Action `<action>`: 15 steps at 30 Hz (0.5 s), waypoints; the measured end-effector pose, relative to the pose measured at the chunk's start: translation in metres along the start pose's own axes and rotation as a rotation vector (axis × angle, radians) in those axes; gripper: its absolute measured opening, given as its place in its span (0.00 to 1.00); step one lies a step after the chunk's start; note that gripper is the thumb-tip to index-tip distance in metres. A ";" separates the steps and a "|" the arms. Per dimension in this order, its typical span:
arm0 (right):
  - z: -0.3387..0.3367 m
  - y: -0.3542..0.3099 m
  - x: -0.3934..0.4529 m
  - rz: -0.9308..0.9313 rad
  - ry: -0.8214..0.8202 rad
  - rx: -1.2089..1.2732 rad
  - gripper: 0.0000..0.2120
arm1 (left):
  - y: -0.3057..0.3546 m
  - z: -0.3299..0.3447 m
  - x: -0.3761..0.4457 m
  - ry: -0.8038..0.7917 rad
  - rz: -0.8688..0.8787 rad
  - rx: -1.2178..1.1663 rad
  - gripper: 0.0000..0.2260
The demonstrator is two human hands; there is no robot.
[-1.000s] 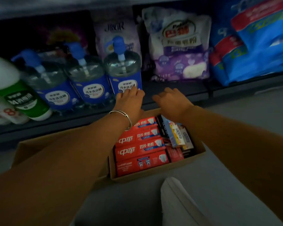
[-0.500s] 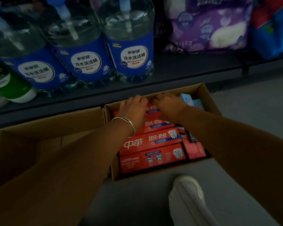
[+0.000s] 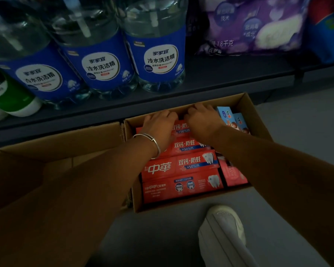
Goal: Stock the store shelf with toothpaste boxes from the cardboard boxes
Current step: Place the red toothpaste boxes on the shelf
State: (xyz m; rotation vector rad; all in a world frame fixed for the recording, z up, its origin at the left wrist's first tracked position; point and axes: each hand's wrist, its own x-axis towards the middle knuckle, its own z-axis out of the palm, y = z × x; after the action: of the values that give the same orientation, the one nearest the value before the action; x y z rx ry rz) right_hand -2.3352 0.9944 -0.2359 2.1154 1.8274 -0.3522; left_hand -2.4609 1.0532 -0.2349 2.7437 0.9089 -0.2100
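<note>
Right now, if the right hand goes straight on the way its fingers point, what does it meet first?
Probably the far wall of the brown cardboard box. The right hand lies on the red toothpaste boxes, its fingers pointing away toward that wall; beyond is the dark shelf edge. Depth is unclear.

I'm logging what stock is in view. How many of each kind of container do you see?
Cardboard boxes: 2 (full box, open box)
Blue-label bottles: 3
Green-label bottle: 1
Purple bag: 1
Total: 7
</note>
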 end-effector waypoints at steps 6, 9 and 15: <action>-0.020 0.000 -0.007 -0.008 -0.011 0.029 0.23 | 0.006 -0.014 -0.008 -0.034 0.058 0.025 0.21; -0.034 0.008 -0.018 -0.018 0.025 -0.008 0.24 | 0.011 -0.021 -0.013 -0.052 0.098 0.032 0.21; -0.052 0.022 -0.040 0.032 0.012 -0.034 0.28 | 0.024 -0.019 -0.024 -0.138 0.199 0.037 0.20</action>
State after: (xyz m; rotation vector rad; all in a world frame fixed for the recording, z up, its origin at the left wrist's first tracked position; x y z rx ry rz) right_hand -2.3208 0.9758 -0.1713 2.1258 1.7905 -0.2990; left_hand -2.4641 1.0259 -0.2068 2.7895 0.5974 -0.3765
